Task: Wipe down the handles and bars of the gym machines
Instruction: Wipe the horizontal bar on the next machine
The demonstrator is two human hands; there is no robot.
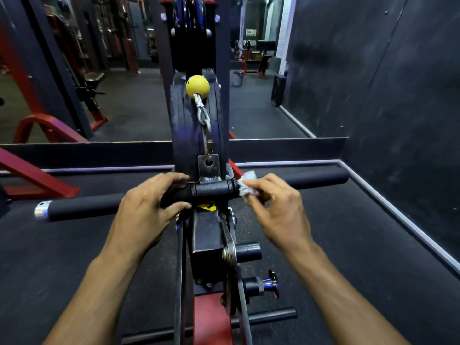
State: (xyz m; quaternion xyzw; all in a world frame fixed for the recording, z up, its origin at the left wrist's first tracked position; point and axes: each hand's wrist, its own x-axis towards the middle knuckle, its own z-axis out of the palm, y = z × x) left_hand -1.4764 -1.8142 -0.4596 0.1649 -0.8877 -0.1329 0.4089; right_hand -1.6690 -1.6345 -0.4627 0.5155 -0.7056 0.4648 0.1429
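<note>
1. At the machine's front, the bar (82, 207) runs crosswise, hooked to the cable below a yellow ball (198, 87).
2. The left hand (146, 207) grips the bar left of its centre.
3. The right hand (276, 205) pinches a white wipe (246, 186) against the bar just right of centre.

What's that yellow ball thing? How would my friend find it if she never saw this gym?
Start at the long black bar that the left hand grips, and find the metal bracket above its middle. Follow the silver clip up from there to the yellow ball, in front of the black weight stack. It's the only round, bright yellow thing; everything around it is black, grey or red.
</note>
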